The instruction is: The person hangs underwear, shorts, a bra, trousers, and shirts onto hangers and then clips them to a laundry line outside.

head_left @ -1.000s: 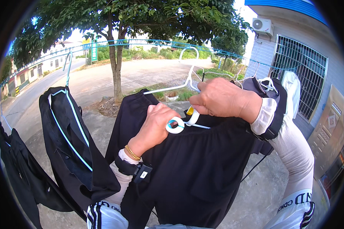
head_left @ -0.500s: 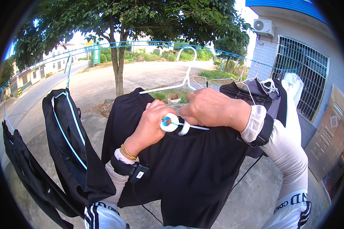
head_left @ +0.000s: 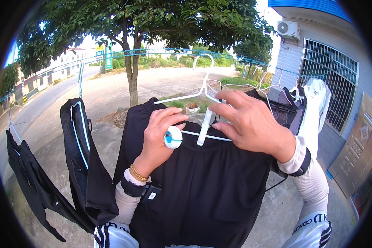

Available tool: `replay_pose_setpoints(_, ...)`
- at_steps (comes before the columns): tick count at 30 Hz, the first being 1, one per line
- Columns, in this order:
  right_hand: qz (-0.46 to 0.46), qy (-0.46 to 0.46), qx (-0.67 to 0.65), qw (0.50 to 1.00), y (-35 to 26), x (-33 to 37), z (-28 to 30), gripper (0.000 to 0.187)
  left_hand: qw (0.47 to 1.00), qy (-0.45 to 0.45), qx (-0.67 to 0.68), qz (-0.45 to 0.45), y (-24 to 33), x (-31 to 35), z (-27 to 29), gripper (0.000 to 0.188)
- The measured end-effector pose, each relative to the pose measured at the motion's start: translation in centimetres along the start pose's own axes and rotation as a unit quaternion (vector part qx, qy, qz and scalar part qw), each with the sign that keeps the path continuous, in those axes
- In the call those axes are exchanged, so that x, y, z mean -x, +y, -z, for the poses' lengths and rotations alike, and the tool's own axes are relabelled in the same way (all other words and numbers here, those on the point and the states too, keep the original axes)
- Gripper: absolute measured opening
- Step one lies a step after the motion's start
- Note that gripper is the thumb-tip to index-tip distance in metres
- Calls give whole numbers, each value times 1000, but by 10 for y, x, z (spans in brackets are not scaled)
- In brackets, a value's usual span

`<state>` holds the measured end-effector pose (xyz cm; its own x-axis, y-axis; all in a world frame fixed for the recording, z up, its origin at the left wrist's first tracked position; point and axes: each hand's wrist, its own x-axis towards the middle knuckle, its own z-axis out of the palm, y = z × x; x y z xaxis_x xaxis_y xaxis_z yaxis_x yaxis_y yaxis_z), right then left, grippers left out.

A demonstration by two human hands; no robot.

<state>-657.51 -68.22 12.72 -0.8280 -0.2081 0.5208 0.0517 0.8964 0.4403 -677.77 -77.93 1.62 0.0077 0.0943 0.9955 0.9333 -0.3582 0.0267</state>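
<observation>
Curled left of the frame's centre, my left grip [head_left: 158, 130] is folded round a white tubular piece [head_left: 173, 137] with a blue lining at its end. I judge that piece to be light, fairly stiff and a little slick, so it is best held round its barrel, with the fingers well wrapped.

At the middle of the frame the black garment [head_left: 194, 177] hangs with its gathered waistband up. It looks soft, limp and only moderately heavy, not fragile; I would pinch it at the waistband, where the bunched cloth gives something to hold.

Above the waistband, the white hanger [head_left: 205, 82] looks slim and firm; its neck, just under the hook, seems the steadiest place to take it. Below that neck a narrow white strip [head_left: 204, 127] stands slightly tilted, smooth and likely slippery, easiest to pinch across its width.

Right of centre, my right grip [head_left: 252, 124] is loosely spread, thumb and fingers parted beside the strip; I cannot tell whether a fingertip touches it.
</observation>
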Motion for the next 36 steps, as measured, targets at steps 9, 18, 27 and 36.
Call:
replay_pose_setpoints(9,-436,-10,-288,852,-61,239,-44,97,974,-183,104,81,77,78,31,28)
replay_pose_setpoints(18,-531,-376,-277,707,-129,378,-216,32,853,-400,207,266,128,161,-21,21)
replay_pose_setpoints(27,-666,-6,-516,538,-70,385,-310,21,808,-426,187,362,180,187,9,16)
replay_pose_setpoints(36,-580,-107,-630,505,-140,385,-338,37,816,-352,53,456,223,208,58,21)
